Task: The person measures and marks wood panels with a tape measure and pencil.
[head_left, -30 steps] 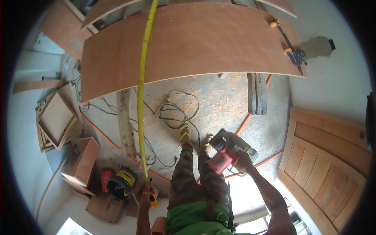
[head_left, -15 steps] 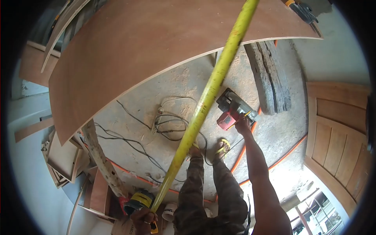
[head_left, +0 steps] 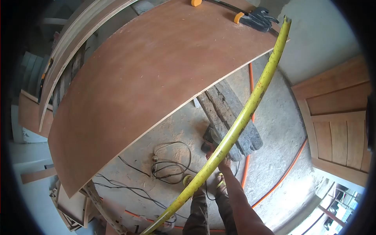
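Note:
My right hand (head_left: pixel 224 164) reaches down to a circular saw (head_left: pixel 209 137) low over the floor, fingers closed at its handle; a yellow strip partly hides both. That strip looks like a scuffed tape measure blade (head_left: pixel 250 103), running from the bottom edge up to the right, its far end near the board's right corner. My left hand is out of the picture, below where the strip leaves it. A large brown plywood sheet (head_left: pixel 149 82) with a curved far edge lies ahead. A black and orange bar clamp (head_left: pixel 254 18) sits on its far right part.
Weathered timber (head_left: pixel 231 113) juts from under the sheet beside the saw. Coiled cord (head_left: pixel 170 162) and an orange hose (head_left: pixel 250 156) lie on the dusty concrete around my feet. A panelled wooden door (head_left: pixel 335 121) stands at right; curved wood strips (head_left: pixel 70 51) are at left.
My view has shifted up and right. The strip's far end has come into view, while my left hand has dropped out. My right hand and the saw now appear closer to the timber.

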A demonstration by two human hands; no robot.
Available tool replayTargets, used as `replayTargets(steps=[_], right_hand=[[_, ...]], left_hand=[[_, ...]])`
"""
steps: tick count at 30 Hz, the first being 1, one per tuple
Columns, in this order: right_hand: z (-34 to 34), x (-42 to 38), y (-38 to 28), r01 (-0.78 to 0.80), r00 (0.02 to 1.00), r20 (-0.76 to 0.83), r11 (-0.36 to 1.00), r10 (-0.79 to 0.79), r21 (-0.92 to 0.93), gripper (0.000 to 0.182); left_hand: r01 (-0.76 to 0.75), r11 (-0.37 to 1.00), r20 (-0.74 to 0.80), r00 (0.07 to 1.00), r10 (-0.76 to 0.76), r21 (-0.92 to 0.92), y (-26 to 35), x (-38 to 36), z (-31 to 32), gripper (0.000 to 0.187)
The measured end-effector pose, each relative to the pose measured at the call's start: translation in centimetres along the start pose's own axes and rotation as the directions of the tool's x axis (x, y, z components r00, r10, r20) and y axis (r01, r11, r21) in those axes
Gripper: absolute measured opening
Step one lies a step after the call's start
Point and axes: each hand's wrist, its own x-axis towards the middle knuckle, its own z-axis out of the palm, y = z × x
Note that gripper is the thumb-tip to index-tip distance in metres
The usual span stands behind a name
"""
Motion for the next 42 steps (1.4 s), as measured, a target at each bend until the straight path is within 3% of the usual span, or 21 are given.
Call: replayTargets(steps=[1,3,4,5,7,9,10,11,13,14,15,17,19,21,23,27,29,32,35,37,42], right_hand=[[0.4,-0.4,0.1,-0.041,0.999,-0.026,0.995,0.044,0.087,0.057],[1.7,-1.3,1.3,-0.095,0.993,-0.048,0.98,0.105,0.175,0.053],[4.3,-0.6,2.9,-0.03,0.977,-0.207,0.991,0.057,0.129,0.043],[6.3,0.0,4.2,0.026,0.934,-0.357,0.997,0.001,0.073,0.034],[6.7,0.6,3.5,0.106,0.869,-0.484,0.917,0.103,0.384,0.025],[2.3,-0.3,2.0,0.075,0.989,-0.129,0.996,-0.069,0.047,0.024],[-3.9,-3.6,-2.5,-0.088,0.994,-0.055,0.982,0.099,0.169,0.03],[-3.1,-4.1,-1.2,0.102,0.985,-0.148,0.988,-0.085,0.113,0.04],[-4.6,-6.3,-0.3,0.055,0.985,-0.17,0.973,-0.016,0.224,0.035],[-7.5,-9.6,0.7,0.177,0.97,-0.217,0.929,-0.109,0.325,0.026],[-8.6,-11.1,1.4,0.261,0.95,-0.266,0.887,-0.165,0.38,0.026],[-12.7,-14.9,2.2,0.192,0.97,-0.194,0.951,-0.147,0.243,0.018],[-16.5,-17.2,3.0,0.242,0.953,-0.111,0.93,-0.281,-0.278,0.023],[-18.4,-19.4,6.0,0.284,0.894,-0.349,0.958,-0.28,-0.042,0.017],[-20.2,-20.5,8.5,0.238,0.891,-0.402,0.971,-0.213,0.011,0.016],[-26.8,-23.9,7.3,0.058,0.919,-0.382,0.921,0.102,0.386,0.024],[-27.9,-24.6,7.6,0.119,0.906,-0.424,0.959,0.002,0.259,0.024],[-30.7,-26.1,4.4,0.02,0.895,-0.358,0.777,0.267,0.63,0.026],[-33.6,-25.1,1.4,0.167,0.836,-0.483,0.716,0.261,0.677,0.026],[-36.2,-24.2,-1.5,0.206,0.809,-0.56,0.807,0.178,0.553,0.026],[-40.1,-24.1,-11.4,0.29,0.821,-0.569,0.821,0.051,0.491,0.025]], left_hand=[[-0.018,0.957,-0.04,0.999,0.031,0.291,0.7,0.5,-0.2,0.023],[-0.054,0.915,0.058,0.998,0.033,0.401,3.0,1.7,-0.3,0.018],[-0.097,0.867,0.141,0.989,0.031,0.489,3.7,2.3,-0.5,0.014],[-0.1,0.866,0.145,0.989,0.031,0.49,3.8,3.0,-1.1,0.014],[-0.075,0.981,0.215,0.976,0.035,0.181,4.1,4.7,-1.9,0.015],[-0.219,0.949,0.276,0.949,0.153,0.229,5.9,6.2,-0.9,0.019],[-0.362,0.895,0.334,0.904,0.268,0.261,6.8,6.8,-0.5,0.025],[-0.374,0.892,0.331,0.9,0.283,0.254,6.8,7.5,-0.3,0.025],[-0.197,0.967,0.148,0.974,0.174,0.162,6.9,8.6,0.2,0.011],[-0.256,0.872,0.27,0.951,0.15,0.418,11.7,9.1,1.8,0.016],[-0.265,0.875,0.263,0.95,0.166,0.406,13.1,9.3,2.4,0.016],[-0.054,0.951,0.118,0.993,0.019,0.305,14.7,9.7,3.6,0.019],[-0.069,0.939,0.165,0.986,0.014,0.336,16.2,10.3,3.7,0.017],[-0.071,0.922,0.212,0.977,-0.012,0.38,17.6,10.8,4.1,0.015],[-0.028,0.943,0.228,0.972,-0.051,0.332,18.6,11.2,5.1,0.014],[0.002,0.924,0.264,0.958,-0.112,0.383,19.1,13.1,6.5,0.014],[-0.038,0.943,0.319,0.945,-0.074,0.332,17.7,15.0,6.2,0.014],[-0.008,0.987,0.417,0.907,-0.061,0.162,17.0,17.4,5.8,0.014],[-0.074,0.97,0.418,0.908,-0.031,0.233,17.2,18.8,5.4,0.014],[-0.094,0.983,0.442,0.897,0.017,0.155,16.4,19.9,4.8,0.014],[-0.142,0.961,0.437,0.899,0.026,0.236,19.5,20.7,3.9,0.012]])
